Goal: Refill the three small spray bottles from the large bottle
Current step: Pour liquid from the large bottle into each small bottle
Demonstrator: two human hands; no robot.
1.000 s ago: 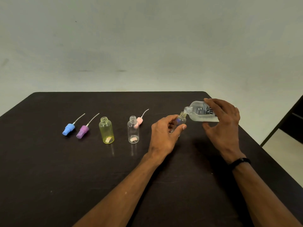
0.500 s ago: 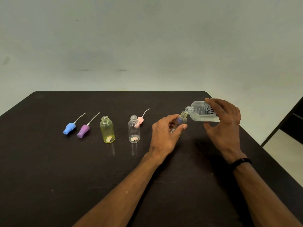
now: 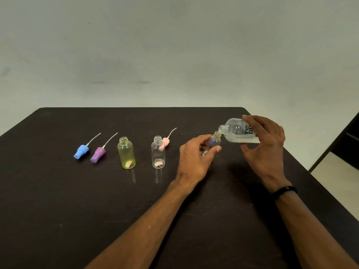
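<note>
My right hand (image 3: 266,146) grips the large clear bottle (image 3: 236,133), tipped almost flat, its open mouth over the neck of a small bluish spray bottle (image 3: 216,140). My left hand (image 3: 196,156) holds that small bottle upright on the dark table (image 3: 58,200); fingers hide most of it. Two more small bottles stand open to the left: a yellow bottle (image 3: 126,155) and a clear bottle (image 3: 158,152).
Three spray caps with dip tubes lie on the table: a blue cap (image 3: 81,151), a purple cap (image 3: 98,154) and a pink cap (image 3: 165,143) behind the clear bottle. The table's right edge (image 3: 310,171) drops to the floor near my right wrist.
The large bottle's body has risen slightly, so it tips a little more steeply toward the small bottle's neck. My left hand has hardly moved.
</note>
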